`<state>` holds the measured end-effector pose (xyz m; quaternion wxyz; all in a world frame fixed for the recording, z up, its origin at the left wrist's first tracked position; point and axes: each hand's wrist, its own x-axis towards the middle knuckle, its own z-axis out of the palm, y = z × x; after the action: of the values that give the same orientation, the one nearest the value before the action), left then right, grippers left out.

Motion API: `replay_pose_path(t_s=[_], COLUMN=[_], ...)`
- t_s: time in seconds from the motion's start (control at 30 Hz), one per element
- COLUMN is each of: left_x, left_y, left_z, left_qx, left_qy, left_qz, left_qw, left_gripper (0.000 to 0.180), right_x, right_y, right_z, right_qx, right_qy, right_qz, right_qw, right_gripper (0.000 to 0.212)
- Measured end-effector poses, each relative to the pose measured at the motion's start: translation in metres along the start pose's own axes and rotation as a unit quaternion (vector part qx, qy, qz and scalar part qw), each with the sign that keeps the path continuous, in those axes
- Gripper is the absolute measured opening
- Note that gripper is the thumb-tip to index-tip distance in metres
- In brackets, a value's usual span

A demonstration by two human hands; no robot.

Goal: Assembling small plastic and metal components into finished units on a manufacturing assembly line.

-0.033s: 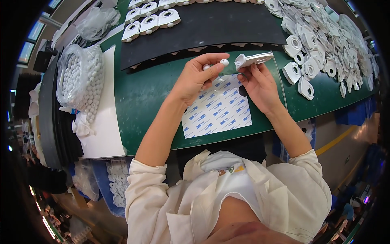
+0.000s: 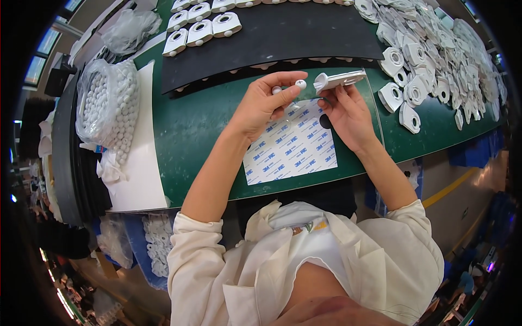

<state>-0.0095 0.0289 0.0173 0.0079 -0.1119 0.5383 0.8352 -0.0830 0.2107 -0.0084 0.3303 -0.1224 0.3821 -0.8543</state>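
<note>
Small white balls sit in my left hand (image 2: pixel 265 103); one white ball (image 2: pixel 300 84) is pinched out at the fingertips and another shows behind the thumb. My right hand (image 2: pixel 348 111) grips a flat white plastic housing (image 2: pixel 341 80) with a round hole, its cupped end turned toward the ball. A short gap separates ball and housing. Beneath both hands lies a white sheet (image 2: pixel 291 146) with blue print on the green table (image 2: pixel 201 141). A black round spot (image 2: pixel 325 121) shows at the sheet's upper right edge, beside my right hand.
A plastic bag of white balls (image 2: pixel 103 103) stands at the left on white board (image 2: pixel 142 179). Across the back, a black mat (image 2: pixel 293 35) carries rows of white housings (image 2: pixel 199 32). Many loose housings (image 2: pixel 416 89) are heaped at the right. Blue bins (image 2: pixel 144 244) sit below the table edge.
Almost nothing differs. The ball at my left fingertips has shifted very slightly, and both hands keep their places.
</note>
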Motion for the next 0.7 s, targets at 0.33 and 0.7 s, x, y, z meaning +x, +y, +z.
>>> replay_pose_path(t_s=[0.33,0.7], left_x=[-0.002,-0.003], left_y=[0.002,0.001], left_z=[0.005,0.002], left_qx=[0.056,0.165], left_qy=[0.019,0.033], left_qz=[0.007,0.073], left_qw=[0.998,0.983], left_gripper=[0.029,0.026], right_x=[-0.002,-0.003], right_y=[0.001,-0.002], right_z=[0.004,0.011], right_qx=[-0.076,-0.119], right_qy=[-0.008,0.01], right_qz=[-0.032,-0.026], right_qw=[0.997,0.992], right_gripper=[0.023,0.023])
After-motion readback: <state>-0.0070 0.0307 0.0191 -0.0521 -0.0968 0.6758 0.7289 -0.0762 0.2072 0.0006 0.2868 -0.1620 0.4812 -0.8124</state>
